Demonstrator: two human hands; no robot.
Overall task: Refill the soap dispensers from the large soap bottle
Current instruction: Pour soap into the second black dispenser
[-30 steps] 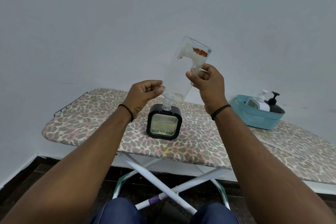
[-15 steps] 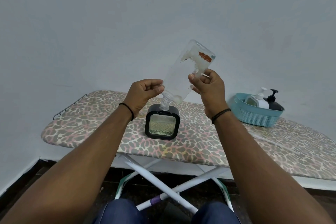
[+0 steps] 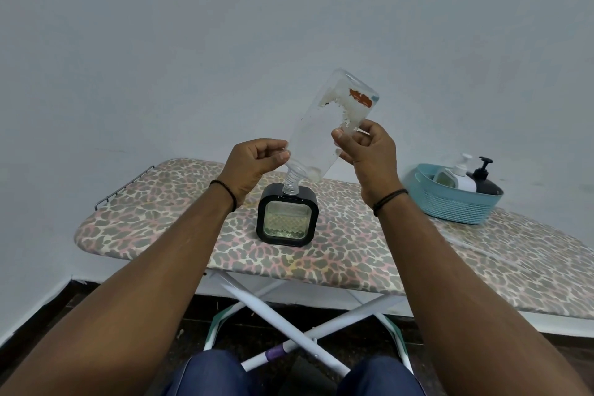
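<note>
The clear bottle (image 3: 324, 125), at the center of the frame, is upended, its long axis slanting from base at upper right down to its threaded neck, which is in the top of the square black dispenser (image 3: 287, 215) on the ironing board (image 3: 353, 251). The left hand (image 3: 254, 167) pinches the bottle near its shoulder; the right hand (image 3: 366, 151) grips its upper body, both forearms reaching forward and up.

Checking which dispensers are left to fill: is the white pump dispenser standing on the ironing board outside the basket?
No, the white pump dispenser sits inside the blue basket.
</note>
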